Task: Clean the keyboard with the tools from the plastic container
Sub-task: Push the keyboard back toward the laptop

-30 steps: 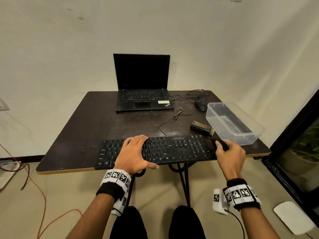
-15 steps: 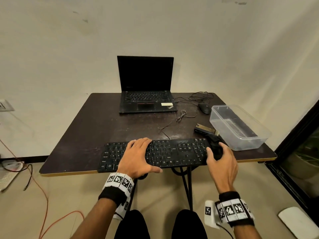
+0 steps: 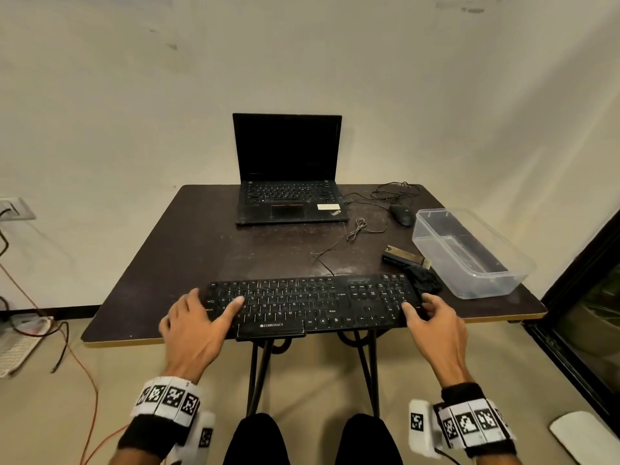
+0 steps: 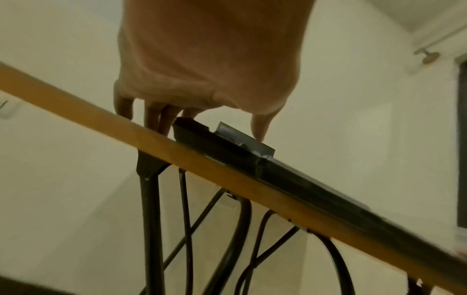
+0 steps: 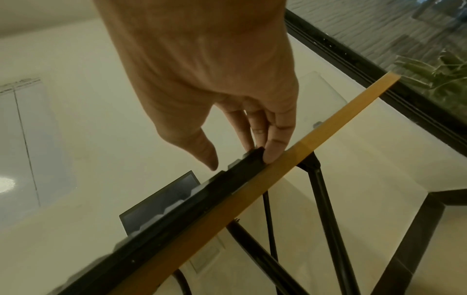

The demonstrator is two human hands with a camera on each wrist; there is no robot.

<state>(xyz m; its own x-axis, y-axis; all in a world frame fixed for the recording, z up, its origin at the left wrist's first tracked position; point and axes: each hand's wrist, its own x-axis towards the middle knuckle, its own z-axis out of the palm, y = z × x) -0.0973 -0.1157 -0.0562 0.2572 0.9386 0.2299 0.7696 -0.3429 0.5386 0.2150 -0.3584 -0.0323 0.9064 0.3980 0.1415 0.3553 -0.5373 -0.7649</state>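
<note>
The black keyboard [image 3: 312, 303] lies along the table's front edge, its palm rest hanging over the edge. My left hand [image 3: 214, 298] grips its left end, thumb on the keys and fingers [image 4: 151, 117] down beside the end. At the other end, the straight fingers [image 5: 274, 143] of my right hand [image 3: 417, 302] touch the keyboard, and the thumb sits just over the keys. A crumpled black cloth [image 3: 424, 280] lies on the table beside that end, free of the hand. A small brush [image 3: 404, 256] lies behind it. The clear plastic container [image 3: 469, 250] stands at the right.
An open black laptop [image 3: 288, 196] stands at the back of the dark table [image 3: 188, 250], with a mouse [image 3: 401, 214] and loose cables [image 3: 359, 226] to its right. A dark window frame [image 3: 577, 297] runs close along the right side.
My right hand has let go of the black cloth and moved onto the keyboard's right end. My left hand slid from the middle keys to the left end.
</note>
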